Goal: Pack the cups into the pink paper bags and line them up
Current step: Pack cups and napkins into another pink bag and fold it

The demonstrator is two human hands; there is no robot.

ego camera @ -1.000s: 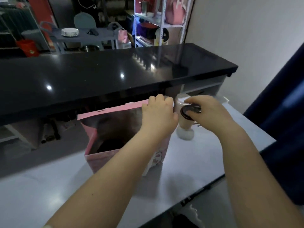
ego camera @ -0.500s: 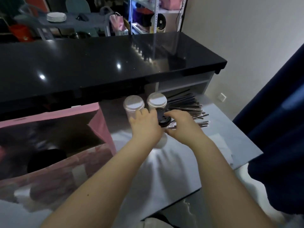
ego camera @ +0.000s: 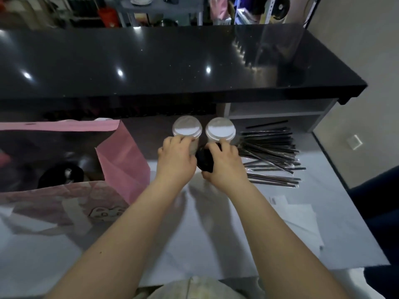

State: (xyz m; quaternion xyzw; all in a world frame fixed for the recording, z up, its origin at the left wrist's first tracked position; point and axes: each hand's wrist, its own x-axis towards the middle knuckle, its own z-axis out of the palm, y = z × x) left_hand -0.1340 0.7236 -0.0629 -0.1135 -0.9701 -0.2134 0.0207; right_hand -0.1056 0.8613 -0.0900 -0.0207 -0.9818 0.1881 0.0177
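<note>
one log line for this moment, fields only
left hand: grips left white-lidded cup | right hand: holds black-lidded cup | pink bag: open, packed cup inside

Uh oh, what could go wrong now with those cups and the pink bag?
1. The left hand grips the left cup right beside the right hand, which holds a black lid; they might bump and tip a cup.
2. The right cup stands just behind the right hand and could get knocked over.
3. The pink bag has a creased side, so a cup going in might catch on it.
</note>
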